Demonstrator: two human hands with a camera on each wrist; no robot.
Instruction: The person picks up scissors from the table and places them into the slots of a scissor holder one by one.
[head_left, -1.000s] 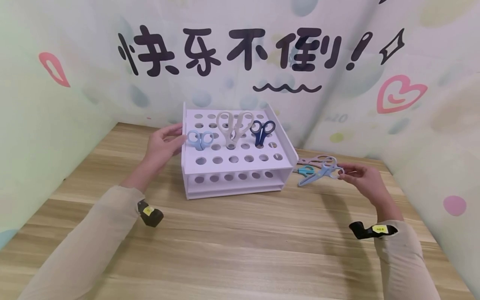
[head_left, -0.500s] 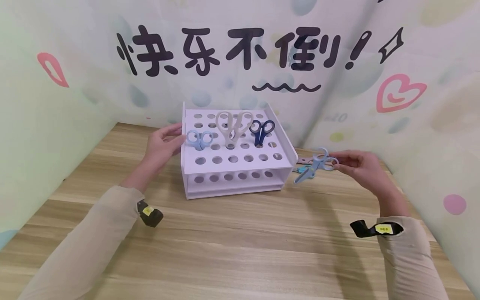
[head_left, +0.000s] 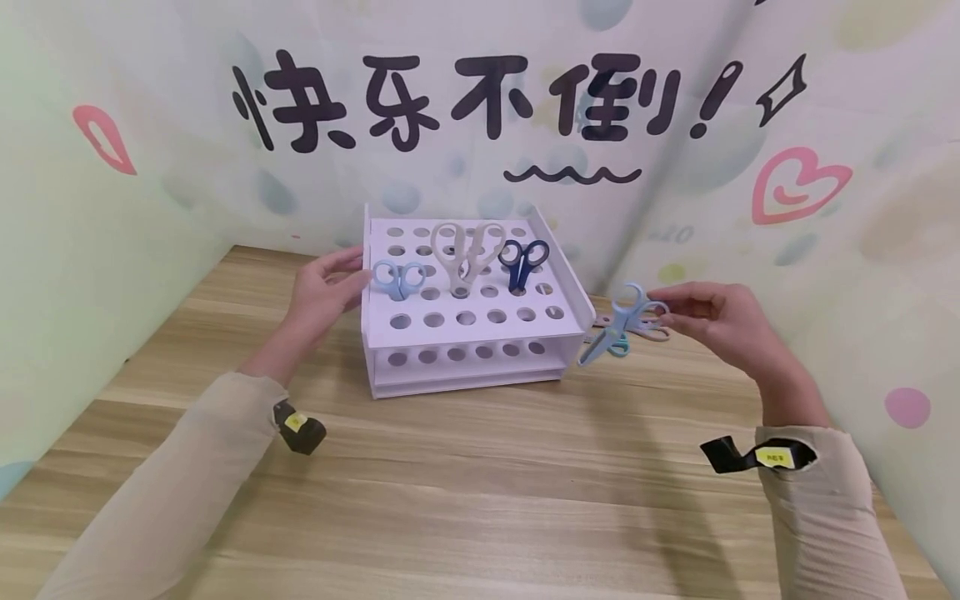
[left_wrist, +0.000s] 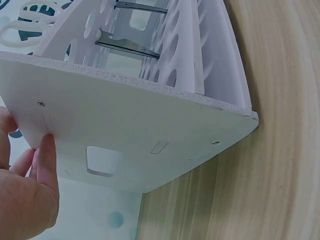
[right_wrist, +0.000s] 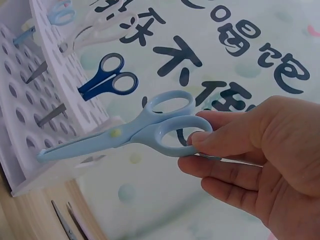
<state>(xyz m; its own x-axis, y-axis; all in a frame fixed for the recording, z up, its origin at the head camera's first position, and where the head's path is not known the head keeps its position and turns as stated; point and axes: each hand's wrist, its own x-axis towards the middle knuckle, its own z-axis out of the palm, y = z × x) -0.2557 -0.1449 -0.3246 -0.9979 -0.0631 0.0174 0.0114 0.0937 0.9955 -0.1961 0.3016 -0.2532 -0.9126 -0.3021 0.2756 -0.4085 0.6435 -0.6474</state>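
My right hand (head_left: 716, 321) pinches one finger loop of light-blue scissors (head_left: 617, 327) between thumb and fingers. In the right wrist view the scissors (right_wrist: 132, 134) are closed, held in the air with their tip toward the rack. My left hand (head_left: 318, 292) touches the left side panel of the white holed rack (head_left: 450, 332); its fingertips rest against that panel in the left wrist view. Small light-blue scissors (head_left: 400, 281), large beige-white scissors (head_left: 461, 267) and dark-blue scissors (head_left: 521, 267) stand in the rack, handles up.
Pinkish scissors (head_left: 656, 332) and teal-handled scissors (head_left: 619, 345) lie on the wooden table (head_left: 480, 492) right of the rack, partly hidden behind the held pair. A printed cloth wall (head_left: 420, 183) stands close behind the rack.
My right hand has lifted the light-blue scissors and moved them slightly left toward the rack, their tip tilting further down. The left hand and the rack stay in place.
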